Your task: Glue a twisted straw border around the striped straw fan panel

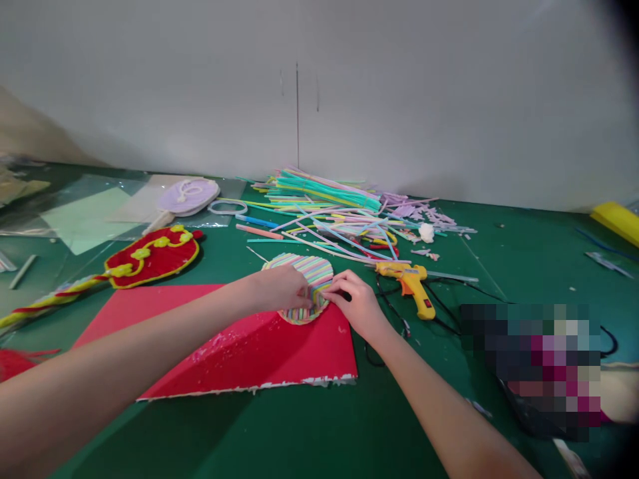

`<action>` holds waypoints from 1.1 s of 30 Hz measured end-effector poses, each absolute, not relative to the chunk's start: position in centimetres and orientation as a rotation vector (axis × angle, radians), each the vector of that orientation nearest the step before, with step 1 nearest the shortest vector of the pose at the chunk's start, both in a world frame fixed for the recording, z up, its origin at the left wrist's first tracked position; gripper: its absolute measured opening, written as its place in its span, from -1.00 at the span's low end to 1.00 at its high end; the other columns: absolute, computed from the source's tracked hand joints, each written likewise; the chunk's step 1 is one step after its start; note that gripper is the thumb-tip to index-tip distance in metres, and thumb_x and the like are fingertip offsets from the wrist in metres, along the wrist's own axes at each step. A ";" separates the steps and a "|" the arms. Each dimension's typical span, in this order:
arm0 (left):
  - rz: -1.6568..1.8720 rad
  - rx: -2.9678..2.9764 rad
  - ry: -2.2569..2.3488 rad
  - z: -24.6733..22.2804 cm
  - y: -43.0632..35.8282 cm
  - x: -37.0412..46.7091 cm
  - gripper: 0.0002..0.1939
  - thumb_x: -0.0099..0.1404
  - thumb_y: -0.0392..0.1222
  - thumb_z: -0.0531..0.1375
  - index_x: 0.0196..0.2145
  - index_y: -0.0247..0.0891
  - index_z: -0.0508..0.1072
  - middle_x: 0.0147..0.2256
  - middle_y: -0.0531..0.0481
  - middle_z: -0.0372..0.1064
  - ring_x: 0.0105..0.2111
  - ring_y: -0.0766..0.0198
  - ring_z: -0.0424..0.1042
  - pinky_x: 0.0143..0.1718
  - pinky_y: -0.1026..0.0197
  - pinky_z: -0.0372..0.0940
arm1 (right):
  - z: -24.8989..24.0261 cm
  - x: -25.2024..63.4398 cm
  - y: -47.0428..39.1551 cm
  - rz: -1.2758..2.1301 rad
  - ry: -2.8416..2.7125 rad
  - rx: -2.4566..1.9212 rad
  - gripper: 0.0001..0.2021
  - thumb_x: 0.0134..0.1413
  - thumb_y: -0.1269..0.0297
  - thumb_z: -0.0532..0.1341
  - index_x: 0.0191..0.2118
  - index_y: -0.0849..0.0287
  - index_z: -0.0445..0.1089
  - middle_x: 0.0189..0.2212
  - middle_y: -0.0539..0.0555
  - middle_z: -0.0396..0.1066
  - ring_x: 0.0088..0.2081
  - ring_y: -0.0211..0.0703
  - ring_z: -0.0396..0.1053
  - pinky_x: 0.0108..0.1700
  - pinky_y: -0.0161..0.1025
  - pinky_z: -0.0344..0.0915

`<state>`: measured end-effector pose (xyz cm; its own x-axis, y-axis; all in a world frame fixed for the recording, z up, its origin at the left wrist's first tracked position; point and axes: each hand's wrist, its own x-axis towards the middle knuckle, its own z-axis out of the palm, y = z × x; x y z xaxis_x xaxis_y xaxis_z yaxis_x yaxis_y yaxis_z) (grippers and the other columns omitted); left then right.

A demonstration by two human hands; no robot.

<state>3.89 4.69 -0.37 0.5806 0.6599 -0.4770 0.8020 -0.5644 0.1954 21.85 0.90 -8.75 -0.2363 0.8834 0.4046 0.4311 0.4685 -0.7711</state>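
Note:
A round disc (319, 269) covered in pastel stripes lies on a red sheet (304, 352), reaching past its back edge. My left hand (287, 287) rests over the disc's middle with its fingers curled down; whatever they pinch is hidden. At the disc's right edge is my right hand (355, 301), thumb and index finger pressed together; what sits between the tips is too small to make out. Just right of it a yellow glue gun (414, 286) lies on its side.
Pastel strips (324, 189) are heaped behind the disc. A red, yellow-edged fan shape (154, 259) with a twisted handle lies left, near a lilac disc (192, 195). Black cables run rightward to a pixelated object (544, 366). A grey wall (399, 100) stands behind.

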 end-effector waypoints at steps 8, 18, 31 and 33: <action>-0.487 2.415 1.181 -0.2 4.6 4.0 -0.67 0.31 -0.03 0.08 -0.39 -0.26 0.54 -0.46 -0.05 0.48 -0.46 0.26 0.38 -0.52 0.28 0.01 | -8.8 21.9 0.9 0.650 -1.851 -1.103 -0.93 0.06 0.41 0.26 -0.43 0.16 0.43 -0.38 0.03 0.30 -0.29 -0.18 0.36 -0.23 -0.25 0.33; -0.527 2.463 1.135 -0.7 5.0 4.1 -0.62 0.30 0.00 0.05 -0.46 -0.23 0.55 -0.51 -0.04 0.45 -0.54 0.28 0.32 -0.49 0.27 0.03 | -8.7 21.8 0.9 0.653 -1.850 -1.110 -0.92 0.05 0.44 0.26 -0.43 0.16 0.43 -0.38 0.02 0.29 -0.30 -0.19 0.35 -0.24 -0.26 0.32; -0.483 2.531 1.149 -0.9 4.8 4.1 -0.49 0.32 0.10 -0.01 -0.54 -0.25 0.52 -0.56 -0.06 0.42 -0.58 0.30 0.29 -0.58 0.26 -0.05 | -8.6 21.9 0.9 0.650 -1.857 -1.123 -0.92 0.06 0.43 0.25 -0.42 0.16 0.43 -0.38 0.03 0.30 -0.28 -0.18 0.36 -0.23 -0.25 0.32; -0.516 2.590 1.168 -0.8 4.6 4.3 -0.49 0.33 0.09 -0.03 -0.53 -0.27 0.52 -0.56 -0.08 0.42 -0.58 0.28 0.29 -0.57 0.25 -0.04 | -8.6 21.9 0.9 0.646 -1.859 -1.119 -0.92 0.06 0.43 0.25 -0.42 0.16 0.43 -0.38 0.03 0.31 -0.28 -0.18 0.37 -0.23 -0.25 0.32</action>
